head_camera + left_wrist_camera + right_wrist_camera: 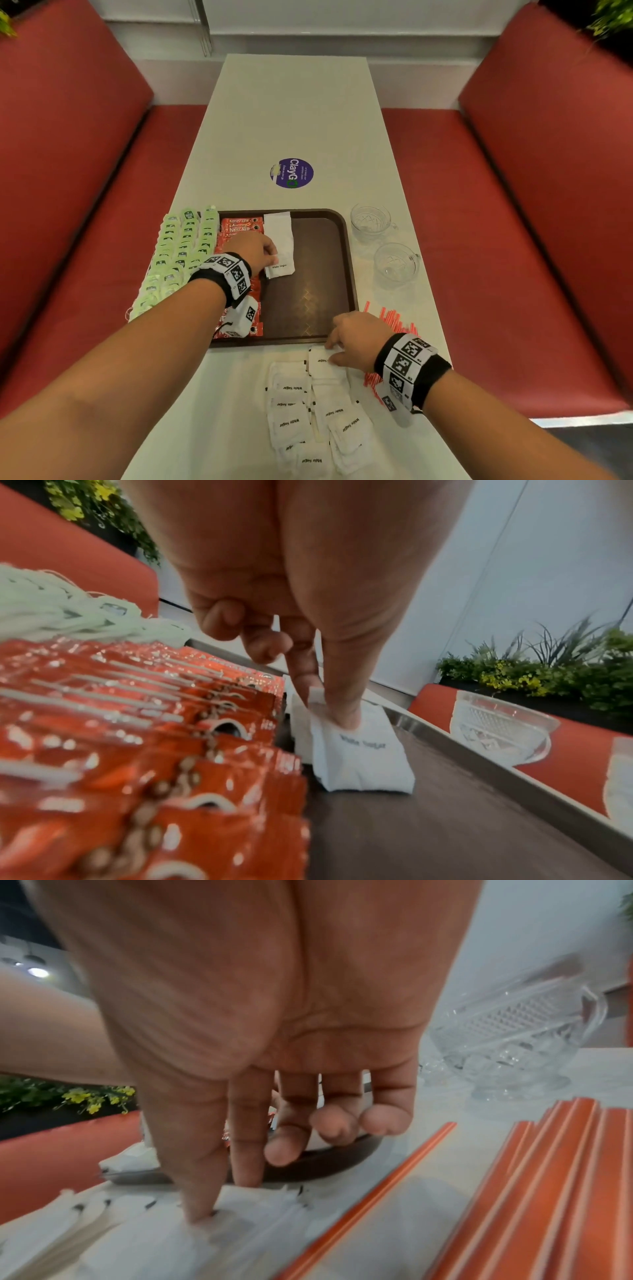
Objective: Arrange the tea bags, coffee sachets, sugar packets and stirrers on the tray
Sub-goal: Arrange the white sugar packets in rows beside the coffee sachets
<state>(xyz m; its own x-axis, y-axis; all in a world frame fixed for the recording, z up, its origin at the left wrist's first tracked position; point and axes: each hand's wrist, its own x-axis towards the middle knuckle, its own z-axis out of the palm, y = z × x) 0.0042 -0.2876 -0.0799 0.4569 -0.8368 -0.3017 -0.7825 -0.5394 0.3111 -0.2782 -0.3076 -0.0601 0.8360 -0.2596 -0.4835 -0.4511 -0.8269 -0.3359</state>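
Observation:
A brown tray (315,281) holds rows of green tea bags (181,246) along its left side, red coffee sachets (239,228) beside them, then a short column of white sugar packets (279,229). My left hand (272,258) pinches the nearest sugar packet (282,269) of that column by its corner; in the left wrist view thumb and forefinger (329,710) hold that packet (363,761) as it lies on the tray. My right hand (330,351) pinches the top packet (320,359) of a loose sugar pile (301,421) in front of the tray. Red stirrers (394,320) lie to the right.
Two empty glass cups (370,222) (395,265) stand right of the tray. A purple round sticker (291,173) is on the white table further back. Red bench seats (479,240) run along both sides. The tray's right half (308,301) is bare.

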